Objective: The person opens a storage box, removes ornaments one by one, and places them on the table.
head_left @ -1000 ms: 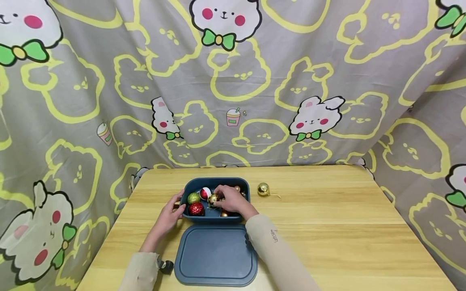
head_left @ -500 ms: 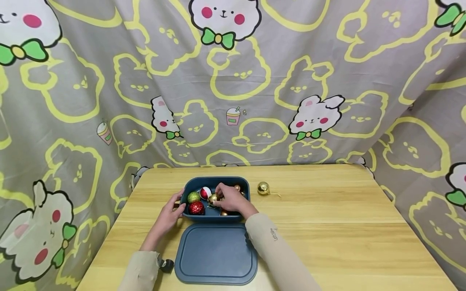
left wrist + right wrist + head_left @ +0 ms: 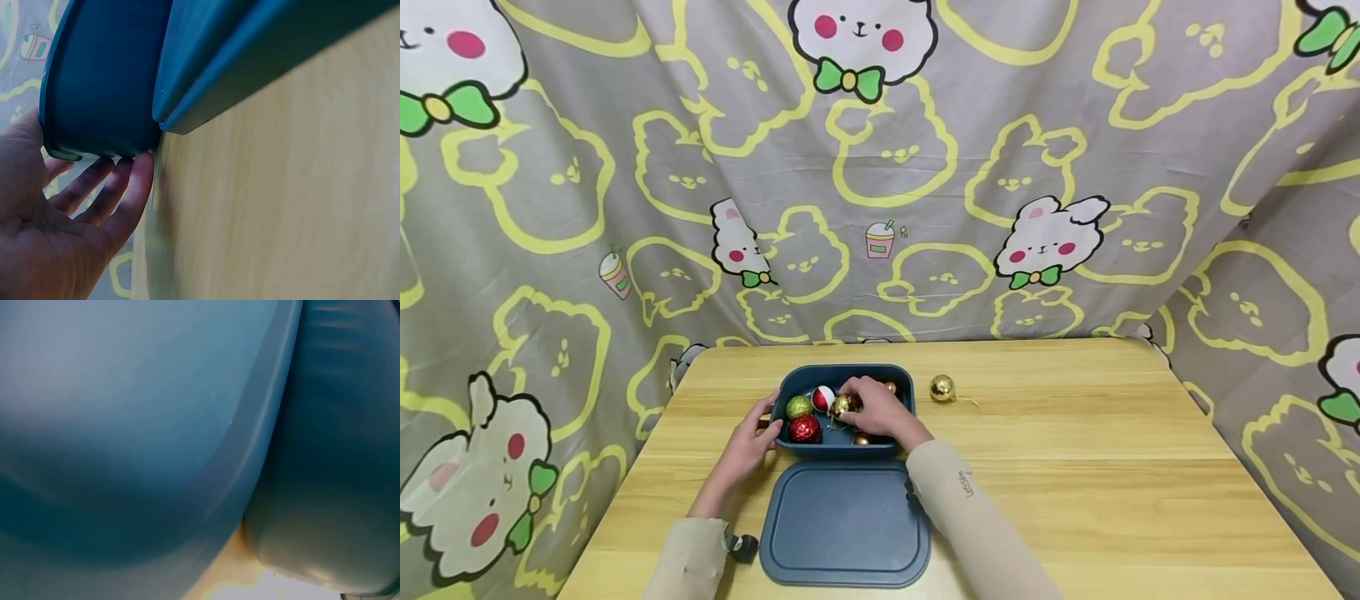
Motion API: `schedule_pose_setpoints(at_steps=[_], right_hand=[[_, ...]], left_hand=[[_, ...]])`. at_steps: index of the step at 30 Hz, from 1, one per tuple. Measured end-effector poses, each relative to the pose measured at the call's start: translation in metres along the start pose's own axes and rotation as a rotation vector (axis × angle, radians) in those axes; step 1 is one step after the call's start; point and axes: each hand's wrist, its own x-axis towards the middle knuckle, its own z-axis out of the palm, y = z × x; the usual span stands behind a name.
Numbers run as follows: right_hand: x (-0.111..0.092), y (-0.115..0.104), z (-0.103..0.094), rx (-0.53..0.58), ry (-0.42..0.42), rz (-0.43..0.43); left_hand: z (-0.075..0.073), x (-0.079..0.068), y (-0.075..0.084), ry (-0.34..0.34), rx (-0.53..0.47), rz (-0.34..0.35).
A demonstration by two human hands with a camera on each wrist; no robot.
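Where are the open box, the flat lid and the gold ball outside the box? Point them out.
Open box (image 3: 103, 78), left wrist view: outer wall.
Flat lid (image 3: 846, 523), head view: central panel.
Gold ball (image 3: 942, 389), head view: middle of its shiny surface.

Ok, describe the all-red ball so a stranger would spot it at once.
On the wooden table stands an open dark blue box, the left hand on its left end. In the box's near left corner lies the all-red ball. Shiny red, it differs from the green ball behind it and the red and white ball nearby.
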Motion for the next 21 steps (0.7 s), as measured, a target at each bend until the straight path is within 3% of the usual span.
schedule_pose_setpoints(at_steps=[7,21], right_hand=[[-0.001,0.001,-0.003,0.031,0.057,-0.005],[-0.006,0.001,-0.008,0.154,0.124,-0.005]], left_hand=[[0.002,0.008,-0.025,0.014,0.025,0.012],[0.002,0.007,-0.024,0.012,0.018,-0.005]])
